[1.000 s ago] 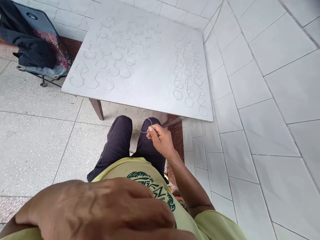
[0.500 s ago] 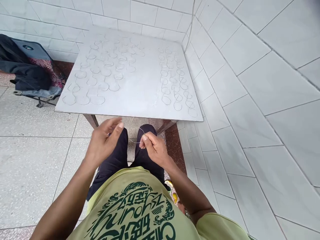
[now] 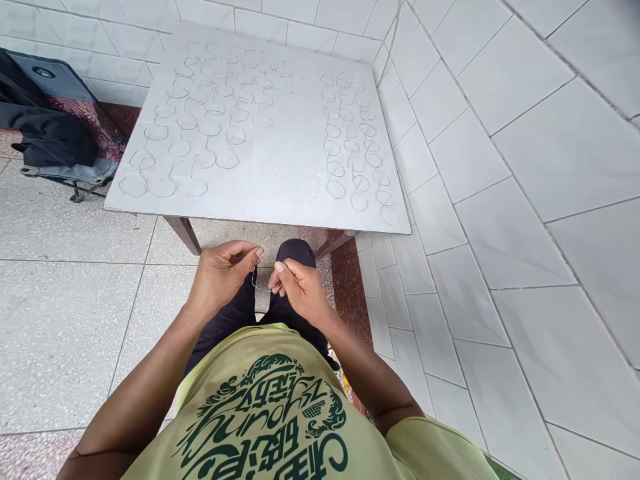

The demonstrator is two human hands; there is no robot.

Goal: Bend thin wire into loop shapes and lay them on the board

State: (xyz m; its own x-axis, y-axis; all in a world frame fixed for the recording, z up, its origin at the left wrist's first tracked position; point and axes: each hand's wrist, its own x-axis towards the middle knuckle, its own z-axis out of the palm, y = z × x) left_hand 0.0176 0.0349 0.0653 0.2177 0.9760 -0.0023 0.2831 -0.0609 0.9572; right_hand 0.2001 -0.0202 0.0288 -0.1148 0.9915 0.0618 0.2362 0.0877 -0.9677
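Over my knees, my left hand (image 3: 223, 275) and my right hand (image 3: 299, 289) both pinch a thin wire (image 3: 261, 287) that curves between them. Each hand's fingers are closed on one end of it. In front of me stands a low white table (image 3: 280, 180). On it lie several bent wire loops (image 3: 205, 130) in rows at the left. More wire loops (image 3: 356, 150) lie in rows at the right.
A white tiled wall (image 3: 500, 167) rises close on the right and behind the table. A folding chair with dark bags (image 3: 47, 130) stands at the far left on the speckled tile floor (image 3: 65, 300). A thin cord (image 3: 393, 33) hangs in the wall corner.
My left hand came down from close to the camera and closed on the wire that my right hand held. The view tilted so the table sits lower in frame.
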